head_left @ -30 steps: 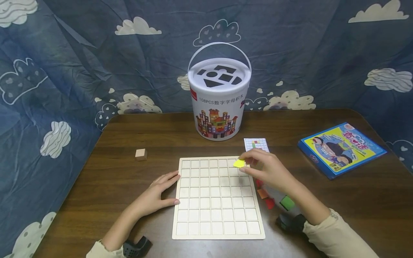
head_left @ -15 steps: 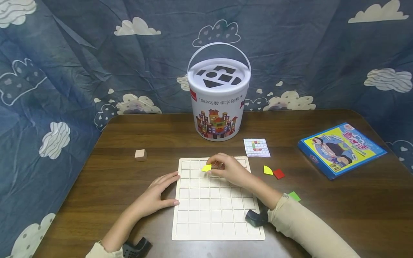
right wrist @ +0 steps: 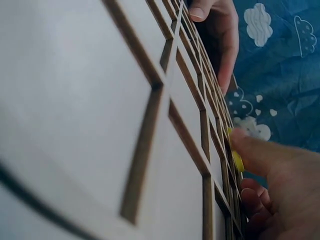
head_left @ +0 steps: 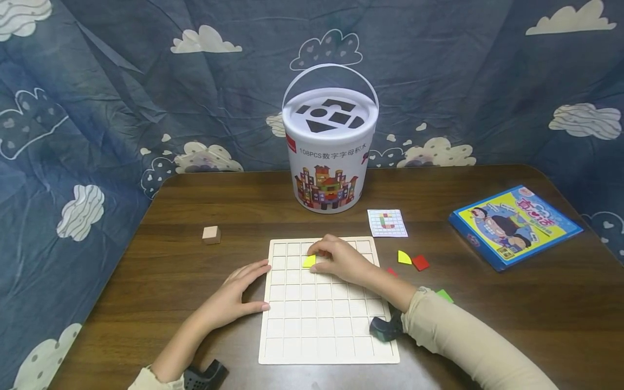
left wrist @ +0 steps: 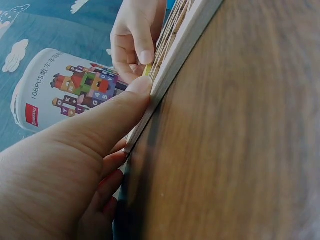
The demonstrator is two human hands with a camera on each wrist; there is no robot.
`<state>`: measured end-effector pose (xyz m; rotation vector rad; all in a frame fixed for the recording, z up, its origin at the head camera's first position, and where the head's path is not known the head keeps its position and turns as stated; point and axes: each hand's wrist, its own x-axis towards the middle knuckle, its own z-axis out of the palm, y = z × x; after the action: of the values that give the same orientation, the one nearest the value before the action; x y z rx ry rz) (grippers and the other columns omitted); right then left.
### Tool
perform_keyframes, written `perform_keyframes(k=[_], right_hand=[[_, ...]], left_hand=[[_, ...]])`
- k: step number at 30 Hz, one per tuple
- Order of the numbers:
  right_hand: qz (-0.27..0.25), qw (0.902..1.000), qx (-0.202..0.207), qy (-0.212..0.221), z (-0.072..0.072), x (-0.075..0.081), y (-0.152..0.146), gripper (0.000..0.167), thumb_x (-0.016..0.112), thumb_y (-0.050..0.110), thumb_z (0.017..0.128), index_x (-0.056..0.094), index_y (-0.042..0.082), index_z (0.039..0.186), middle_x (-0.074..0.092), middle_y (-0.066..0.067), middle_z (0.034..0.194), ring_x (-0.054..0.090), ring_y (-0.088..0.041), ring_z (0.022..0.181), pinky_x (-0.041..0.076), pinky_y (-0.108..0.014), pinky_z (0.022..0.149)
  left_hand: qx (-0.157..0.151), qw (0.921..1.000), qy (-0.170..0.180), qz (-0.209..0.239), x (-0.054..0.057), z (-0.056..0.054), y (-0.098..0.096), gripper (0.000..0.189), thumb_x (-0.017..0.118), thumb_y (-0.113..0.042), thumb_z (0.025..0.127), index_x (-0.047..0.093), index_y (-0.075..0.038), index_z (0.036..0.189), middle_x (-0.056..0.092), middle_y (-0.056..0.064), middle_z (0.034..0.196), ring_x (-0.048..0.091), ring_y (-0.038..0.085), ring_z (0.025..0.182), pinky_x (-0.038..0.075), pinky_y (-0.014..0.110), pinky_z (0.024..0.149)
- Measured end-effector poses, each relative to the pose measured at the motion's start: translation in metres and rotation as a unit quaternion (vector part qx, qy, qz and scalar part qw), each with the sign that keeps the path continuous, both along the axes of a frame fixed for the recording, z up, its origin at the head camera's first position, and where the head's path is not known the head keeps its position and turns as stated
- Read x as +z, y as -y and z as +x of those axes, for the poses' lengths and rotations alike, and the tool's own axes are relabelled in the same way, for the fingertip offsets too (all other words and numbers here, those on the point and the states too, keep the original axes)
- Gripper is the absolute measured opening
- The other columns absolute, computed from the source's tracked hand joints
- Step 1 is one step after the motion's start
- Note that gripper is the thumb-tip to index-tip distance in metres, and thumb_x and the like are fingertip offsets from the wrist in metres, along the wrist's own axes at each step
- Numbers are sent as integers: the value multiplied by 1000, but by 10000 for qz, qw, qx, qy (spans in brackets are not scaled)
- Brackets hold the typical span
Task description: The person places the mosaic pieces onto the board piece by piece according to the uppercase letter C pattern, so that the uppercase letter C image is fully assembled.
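A pale wooden grid board [head_left: 326, 330] lies on the table with rows of square cells. My right hand [head_left: 338, 261] pinches a small yellow quarter-round tile [head_left: 309, 261] between thumb and fingers, right at a cell in the second row, left of the middle. The right wrist view shows the thumb on this yellow tile [right wrist: 237, 159], close against the grid. My left hand [head_left: 236, 292] rests at the board's left edge, fingers extended and thumb spread. In the left wrist view the thumb of the left hand [left wrist: 75, 135] touches the board's side [left wrist: 170, 70].
Right of the board lie another yellow quarter-round tile [head_left: 404, 257], a red tile [head_left: 421, 262] and a partly covered green tile [head_left: 444, 296]. A pattern card [head_left: 387, 223], a white bucket [head_left: 329, 157] and a blue box [head_left: 517, 227] stand farther back. A wooden cube [head_left: 212, 235] sits left.
My right hand has carried the yellow tile leftward across the board, then slightly nearer and down to a cell. The pattern card and tiles on the right came into view. The left hand stayed put.
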<state>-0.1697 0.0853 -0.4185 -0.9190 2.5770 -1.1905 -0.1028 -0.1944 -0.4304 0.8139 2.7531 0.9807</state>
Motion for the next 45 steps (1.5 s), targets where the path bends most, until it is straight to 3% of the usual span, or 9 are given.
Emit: perform_keyframes(k=[18,28,33,37,42,45], right_hand=[[100,9997,67,220,0,2,1,23,67,16,82,66,14,105,51,4,92,43,-13,73,41,-26,62],[135,9987,178,450,5,14,-12,43,68,22,81,56,14,122,54,-1,104,50,-16,90,44,-33,76],[-229,9992,63,326,12,34,-32,51,68,25,81,51,13,127,52,-8,117,52,-24,100,44,-40,83],[-332,9991,-240,129,19,46,-58,50,67,25,81,50,13,127,50,-6,123,50,-27,105,41,-44,87],[-70,9972,-738,-127,29,49,-98,52,69,22,80,50,11,127,48,-7,127,44,-29,114,37,-51,90],[39,9950,-996,-11,34,45,-120,56,70,25,79,49,12,128,45,-11,130,37,-33,120,32,-57,91]], left_hand=[[22,10000,-12,72,1,0,1,74,67,-46,75,39,-15,136,31,0,142,26,27,128,22,53,99],[3,10000,-22,22,1,-1,0,75,67,-47,75,39,-14,136,31,1,142,26,27,128,22,51,100],[-3,10000,-55,5,0,0,0,75,66,-48,75,40,-14,136,31,1,142,26,27,128,22,51,100],[-6,10000,-39,2,0,0,0,75,65,-49,75,39,-14,136,31,1,143,26,27,128,22,51,100],[-19,10000,-19,-13,0,0,0,75,64,-50,75,39,-15,136,30,0,143,26,27,129,22,51,100],[-32,10000,-25,-3,0,-1,1,75,64,-50,75,39,-15,136,30,0,143,25,27,129,22,51,100]])
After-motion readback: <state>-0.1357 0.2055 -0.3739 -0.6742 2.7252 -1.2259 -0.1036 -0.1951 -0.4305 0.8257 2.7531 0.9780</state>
